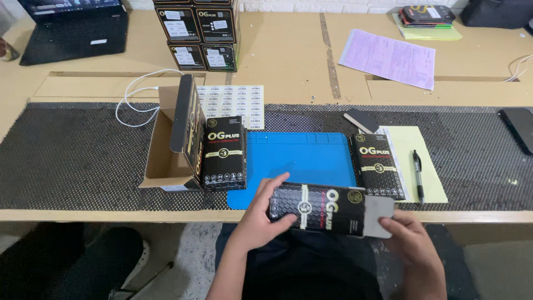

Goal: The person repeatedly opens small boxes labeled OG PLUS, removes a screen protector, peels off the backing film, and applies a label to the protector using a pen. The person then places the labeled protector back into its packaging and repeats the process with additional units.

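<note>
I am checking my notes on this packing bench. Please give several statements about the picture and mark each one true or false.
1. Both hands hold one black box. True: left hand, right hand.
2. A pen lies on the yellow paper. True.
3. The mat under the middle is red. False: it is blue.
4. The cardboard carton on the left is closed. False: it is open.
5. The white cable lies on the pink sheet. False: they are far apart.

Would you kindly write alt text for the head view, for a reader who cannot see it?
Two hands hold a black box at the table edge: the left hand grips its end, the right hand pinches its grey flap. Beyond lie a blue mat, two more black boxes, an open carton and a pen.
</note>
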